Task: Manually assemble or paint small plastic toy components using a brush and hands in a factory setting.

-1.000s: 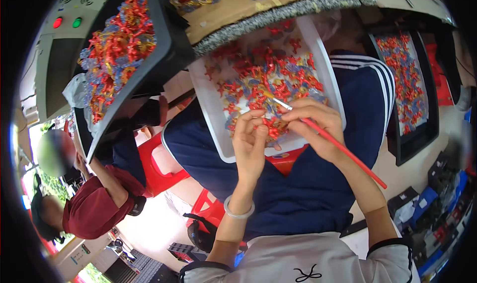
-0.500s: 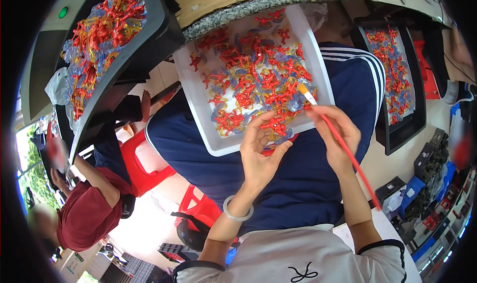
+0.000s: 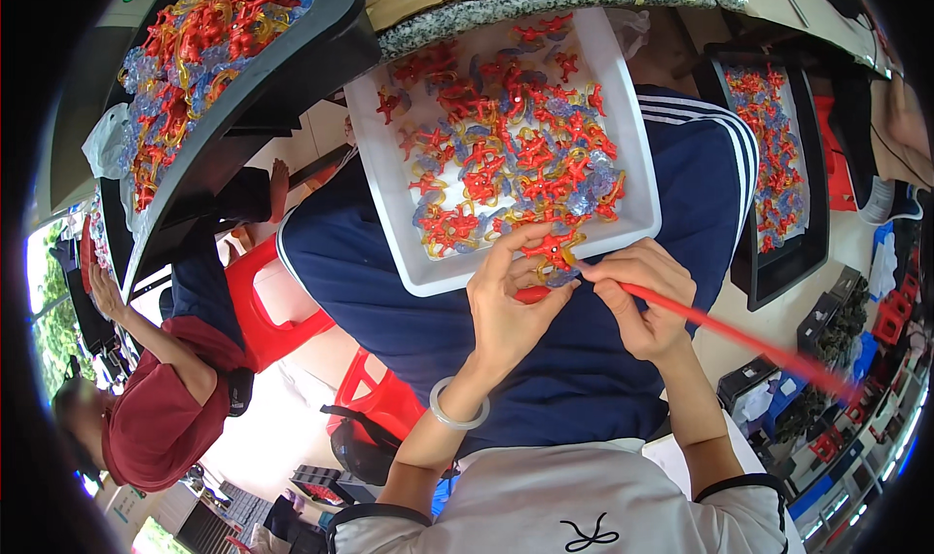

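Note:
Just below the front rim of a white tray (image 3: 646,179), my left hand (image 3: 506,306) grips a small red, yellow and clear-blue plastic figure (image 3: 553,252) between thumb and fingers. A red rounded piece (image 3: 531,294) shows beneath the figure by my thumb; I cannot make out its kind. In my right hand (image 3: 647,296) is a paintbrush (image 3: 720,323) with a long red handle, slanting down to the right. The brush's working end meets the figure's right side, its bristles mostly hidden by my fingers. Many similar figures (image 3: 486,179) lie heaped in the tray, which rests across my lap.
A black tray (image 3: 341,43) heaped with figures stands at the upper left, another black tray (image 3: 817,179) at the right. A granite-edged table (image 3: 545,9) borders the far side. Red stools (image 3: 268,306) and a person in a dark red shirt (image 3: 161,408) are at the left.
My right hand has lowered the brush from above the tray to the figure in my left hand. The handle now lies flatter, pointing further right. My left hand still holds the figure.

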Tool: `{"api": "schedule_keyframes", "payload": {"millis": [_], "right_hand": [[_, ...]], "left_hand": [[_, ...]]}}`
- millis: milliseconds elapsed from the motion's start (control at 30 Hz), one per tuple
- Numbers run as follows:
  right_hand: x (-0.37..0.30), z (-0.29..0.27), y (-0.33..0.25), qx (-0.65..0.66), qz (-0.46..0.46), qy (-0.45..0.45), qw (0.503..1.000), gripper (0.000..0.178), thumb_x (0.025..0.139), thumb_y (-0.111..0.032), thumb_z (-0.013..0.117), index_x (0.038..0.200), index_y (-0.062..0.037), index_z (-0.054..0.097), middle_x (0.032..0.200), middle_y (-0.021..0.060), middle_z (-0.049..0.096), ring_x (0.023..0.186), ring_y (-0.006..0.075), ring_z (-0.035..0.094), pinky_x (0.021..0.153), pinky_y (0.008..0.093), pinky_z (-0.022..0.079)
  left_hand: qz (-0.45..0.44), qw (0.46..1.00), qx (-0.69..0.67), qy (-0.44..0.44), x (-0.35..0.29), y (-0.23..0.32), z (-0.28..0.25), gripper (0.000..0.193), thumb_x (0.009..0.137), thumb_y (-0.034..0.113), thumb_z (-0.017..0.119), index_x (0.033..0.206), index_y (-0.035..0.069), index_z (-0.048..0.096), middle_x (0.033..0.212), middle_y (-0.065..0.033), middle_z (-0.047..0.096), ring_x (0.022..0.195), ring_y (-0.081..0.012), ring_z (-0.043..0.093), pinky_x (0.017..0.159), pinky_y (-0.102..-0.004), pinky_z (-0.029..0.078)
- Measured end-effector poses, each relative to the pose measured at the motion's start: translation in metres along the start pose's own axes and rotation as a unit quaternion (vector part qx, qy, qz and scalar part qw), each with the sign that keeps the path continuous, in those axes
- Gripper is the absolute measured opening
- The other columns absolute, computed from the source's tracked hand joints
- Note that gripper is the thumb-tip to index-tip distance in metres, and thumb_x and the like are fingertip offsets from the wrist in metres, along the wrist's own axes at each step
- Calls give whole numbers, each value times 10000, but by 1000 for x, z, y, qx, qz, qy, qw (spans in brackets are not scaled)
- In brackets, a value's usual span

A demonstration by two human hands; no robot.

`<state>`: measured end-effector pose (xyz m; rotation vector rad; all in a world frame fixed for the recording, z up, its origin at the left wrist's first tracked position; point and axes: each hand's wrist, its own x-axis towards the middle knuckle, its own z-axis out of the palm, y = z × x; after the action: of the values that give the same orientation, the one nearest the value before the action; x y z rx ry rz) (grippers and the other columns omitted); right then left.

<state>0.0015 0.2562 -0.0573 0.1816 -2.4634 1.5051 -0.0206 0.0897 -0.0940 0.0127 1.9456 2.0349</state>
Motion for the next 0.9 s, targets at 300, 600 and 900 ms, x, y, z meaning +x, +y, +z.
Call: {"api": "schedule_keyframes", "payload": {"millis": [300, 600, 900], "right_hand": [[2, -13, 5, 77, 65, -27, 995, 52, 815, -75, 682, 831, -29, 702, 729, 74, 665, 626, 216, 563, 637, 308, 419], [4, -3, 0, 115, 103, 29, 988, 69, 852, -72, 654, 861, -19, 697, 754, 83, 670, 661, 224, 584, 657, 303, 439], [4, -9, 13, 123, 90, -58, 987, 188, 921, -148, 615, 891, 24, 684, 789, 109, 655, 704, 182, 581, 664, 283, 444]], "left_hand": [[-70, 994, -69, -49, 3, 0, -4, 624, 684, -158, 735, 1253, -31, 511, 1259, -143, 576, 968, -161, 674, 760, -256, 576], [-68, 990, -78, -96, 9, 3, -7, 648, 707, -146, 705, 1306, -16, 495, 1313, -131, 561, 947, -131, 657, 783, -251, 554], [-10, 993, -59, -98, 10, 8, -4, 669, 684, -122, 728, 1306, 48, 553, 1077, -65, 515, 950, -143, 605, 818, -272, 556]]}}
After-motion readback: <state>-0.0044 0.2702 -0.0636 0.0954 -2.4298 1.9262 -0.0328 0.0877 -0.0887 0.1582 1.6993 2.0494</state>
